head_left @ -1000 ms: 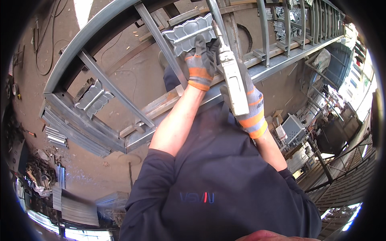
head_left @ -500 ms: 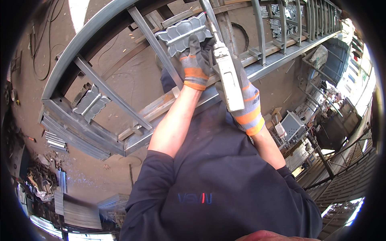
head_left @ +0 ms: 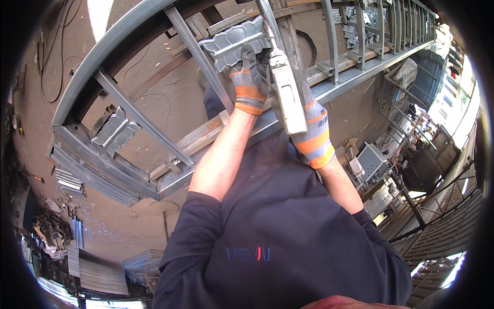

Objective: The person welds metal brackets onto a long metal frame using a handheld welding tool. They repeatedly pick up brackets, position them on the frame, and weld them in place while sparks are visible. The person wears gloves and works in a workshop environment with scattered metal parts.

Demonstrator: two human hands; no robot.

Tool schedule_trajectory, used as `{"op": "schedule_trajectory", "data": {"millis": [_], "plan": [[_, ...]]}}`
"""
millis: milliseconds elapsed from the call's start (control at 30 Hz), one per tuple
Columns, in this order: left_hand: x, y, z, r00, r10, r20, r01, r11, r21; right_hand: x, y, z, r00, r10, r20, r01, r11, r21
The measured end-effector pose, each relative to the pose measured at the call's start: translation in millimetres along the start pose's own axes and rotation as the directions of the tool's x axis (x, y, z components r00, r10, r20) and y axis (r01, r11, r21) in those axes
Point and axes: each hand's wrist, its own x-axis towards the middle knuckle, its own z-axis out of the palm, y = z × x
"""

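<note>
In a gloved grip, my left hand (head_left: 249, 85) holds a grey metal butterfly-shaped ornament (head_left: 229, 45), the thumb lying on its lower edge. The ornament sits between two slanting bars of a grey metal frame (head_left: 198, 59). My right hand (head_left: 315, 126), also gloved, is closed around a white welding gun (head_left: 289, 95). The gun's narrow nozzle points away from me to the ornament's right end, beside the right bar, where a small red light shows. Whether the nozzle touches the metal cannot be made out. My right fingers are mostly hidden behind the gun.
A second butterfly ornament (head_left: 116, 133) sits between bars at the frame's left end. Rows of upright bars (head_left: 360, 36) run off to the far right. A grey metal box (head_left: 370, 162) stands among clutter at right. Cables (head_left: 47, 77) lie on the floor at far left.
The welding gun and my right hand have shifted slightly left and away from me. My left hand and the ornament stay almost in place.
</note>
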Motion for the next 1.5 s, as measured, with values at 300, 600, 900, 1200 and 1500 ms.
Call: {"op": "schedule_trajectory", "data": {"millis": [300, 600, 900, 1200, 1500], "plan": [[-3.0, 6.0, 0.6, 0.999, -0.004, 0.038, -0.001, 0.99, 0.141, 3.2, -1.6, 1.7, 0.999, -0.024, -0.036, 0.025, 1.0, 0.014], [1.9, -0.2, -4.7, 0.998, -0.001, 0.06, -0.005, 0.994, 0.107, 6.0, -4.4, 2.2, 0.999, -0.034, -0.04, 0.032, 0.999, -0.038], [3.9, -5.6, -6.8, 0.999, -0.037, 0.015, 0.037, 0.999, 0.007, 3.1, 0.0, 1.2, 1.0, 0.024, -0.002, -0.023, 0.996, 0.086], [1.7, -2.4, -2.3, 1.0, -0.02, -0.003, 0.02, 0.999, -0.027, 5.4, -0.3, -1.9, 0.999, -0.053, -0.013, 0.053, 0.998, 0.03], [-10.4, 13.6, 11.2, 1.0, 0.01, -0.017, -0.01, 0.999, 0.035, 5.8, -2.7, -1.2, 0.997, -0.058, -0.041, 0.058, 0.998, -0.009]]}}
